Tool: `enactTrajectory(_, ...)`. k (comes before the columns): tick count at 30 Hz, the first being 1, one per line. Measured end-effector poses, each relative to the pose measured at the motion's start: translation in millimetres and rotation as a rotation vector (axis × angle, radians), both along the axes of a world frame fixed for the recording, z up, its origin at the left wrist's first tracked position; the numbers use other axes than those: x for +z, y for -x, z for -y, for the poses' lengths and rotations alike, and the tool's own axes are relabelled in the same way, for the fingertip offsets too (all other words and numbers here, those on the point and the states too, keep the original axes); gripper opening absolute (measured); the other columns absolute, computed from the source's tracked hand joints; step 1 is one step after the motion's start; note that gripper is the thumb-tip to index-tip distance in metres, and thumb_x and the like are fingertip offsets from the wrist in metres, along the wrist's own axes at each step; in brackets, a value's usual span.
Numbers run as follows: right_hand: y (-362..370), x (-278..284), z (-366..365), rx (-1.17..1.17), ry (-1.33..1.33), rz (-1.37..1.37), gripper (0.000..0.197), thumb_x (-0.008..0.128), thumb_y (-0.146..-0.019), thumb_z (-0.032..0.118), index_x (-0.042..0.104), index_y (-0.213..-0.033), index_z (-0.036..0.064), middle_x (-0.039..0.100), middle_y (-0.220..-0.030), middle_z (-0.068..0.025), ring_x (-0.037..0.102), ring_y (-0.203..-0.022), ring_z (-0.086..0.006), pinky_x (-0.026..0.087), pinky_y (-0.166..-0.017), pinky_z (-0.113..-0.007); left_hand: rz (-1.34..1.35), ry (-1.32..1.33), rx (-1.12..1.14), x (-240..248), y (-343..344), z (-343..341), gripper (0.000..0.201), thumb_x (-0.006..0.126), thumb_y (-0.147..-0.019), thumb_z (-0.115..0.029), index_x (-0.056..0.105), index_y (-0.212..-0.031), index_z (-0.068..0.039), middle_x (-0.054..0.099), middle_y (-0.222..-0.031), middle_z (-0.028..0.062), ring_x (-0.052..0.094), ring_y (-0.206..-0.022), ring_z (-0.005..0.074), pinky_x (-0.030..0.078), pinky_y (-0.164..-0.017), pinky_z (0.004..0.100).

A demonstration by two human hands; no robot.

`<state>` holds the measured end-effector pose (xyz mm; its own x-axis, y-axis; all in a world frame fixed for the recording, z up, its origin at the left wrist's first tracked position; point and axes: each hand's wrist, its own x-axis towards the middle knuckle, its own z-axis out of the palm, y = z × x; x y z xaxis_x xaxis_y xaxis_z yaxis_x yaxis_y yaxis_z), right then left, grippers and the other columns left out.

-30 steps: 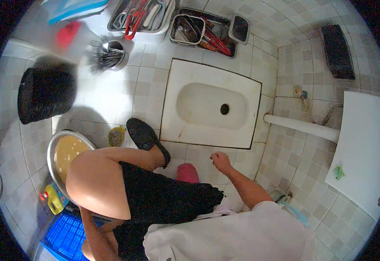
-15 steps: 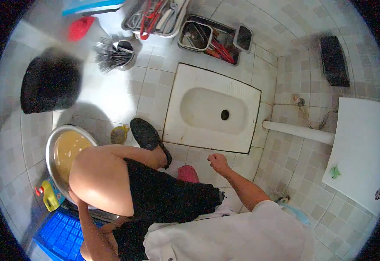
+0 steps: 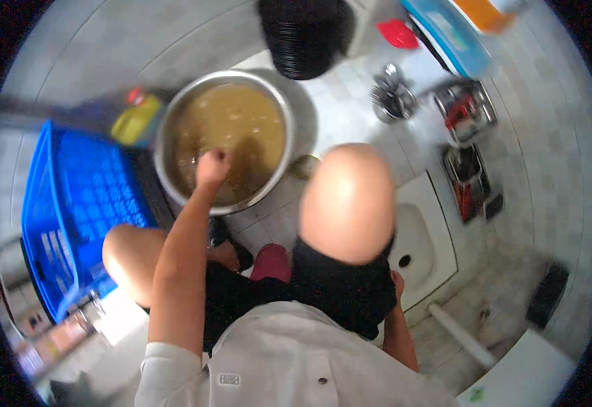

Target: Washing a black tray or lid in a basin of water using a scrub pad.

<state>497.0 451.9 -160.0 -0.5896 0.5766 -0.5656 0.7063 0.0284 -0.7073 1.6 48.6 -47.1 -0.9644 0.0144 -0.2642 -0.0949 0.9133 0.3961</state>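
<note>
A large round metal basin [image 3: 279, 108] holds cloudy yellowish-brown liquid [image 3: 235, 115] with pale flecks on it. My left hand [image 3: 212, 167] is over the near part of the basin, close to the liquid's surface. Its fingers are curled closed, and what they hold, if anything, does not show. Some dark, shiny shapes lie at the liquid's left side, too unclear to name. Low beside my right thigh is my right hand [image 3: 396, 281]; the leg hides most of its fingers.
A blue plastic crate [image 3: 99, 190] stands left, near a yellow bottle [image 3: 136, 121]. Black stacked dishes [image 3: 299, 41] are behind the basin. Cutlery [image 3: 394, 100] fills a metal container at the back right. A squat toilet [image 3: 438, 261] is right, and a pink stool [image 3: 271, 263] is below me.
My view has swung left toward the basin. My left hand has gone from the basin's rim to over the liquid. My right hand has come back beside my thigh.
</note>
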Motion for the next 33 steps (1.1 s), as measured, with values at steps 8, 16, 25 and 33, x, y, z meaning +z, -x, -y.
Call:
enactTrajectory(8,38,59,-88,0.083,-0.386,-0.246,0.043,0.05,-0.092,0.037,0.062,-0.105,-0.0017,0.066,-0.094,-0.0121,0.061,-0.082,-0.0247,0.048,-0.069,-0.039,-0.006,-0.187,0.174,-23,-30,20,0.026,0.06,-0.079,-0.026,0.068,-0.094,-0.006,0.067,-0.093,0.0191,0.063,-0.093,0.0358,0.05,-0.083,0.0434)
enactTrajectory(16,148,252,-92,-0.169,-0.469,-0.439,0.033,0.051,-0.093,0.032,0.061,-0.097,0.0015,0.054,-0.073,-0.0025,0.049,-0.062,-0.0131,0.04,-0.055,-0.029,0.135,-0.264,0.25,-33,-33,7,0.028,0.058,-0.079,-0.022,0.068,-0.096,-0.003,0.065,-0.101,0.0215,0.061,-0.101,0.0354,0.048,-0.089,0.0427)
enactTrajectory(25,289,437,21,-0.009,-0.592,-0.843,0.027,0.052,-0.095,0.024,0.059,-0.102,-0.0005,0.045,-0.065,0.0022,0.039,-0.057,-0.0054,0.031,-0.051,-0.02,0.206,-0.27,0.166,-23,-32,-31,0.028,0.057,-0.079,-0.021,0.069,-0.099,-0.004,0.065,-0.107,0.0195,0.061,-0.104,0.0345,0.049,-0.09,0.0418)
enactTrajectory(33,498,289,169,1.267,-0.119,-0.254,0.023,0.057,-0.088,0.022,0.063,-0.094,0.0002,0.066,-0.08,-0.0119,0.062,-0.075,-0.0196,0.049,-0.069,-0.034,0.269,-0.273,0.34,-54,-21,-8,0.037,0.058,-0.079,-0.021,0.061,-0.112,-0.005,0.062,-0.114,0.0189,0.058,-0.109,0.0332,0.046,-0.094,0.0407)
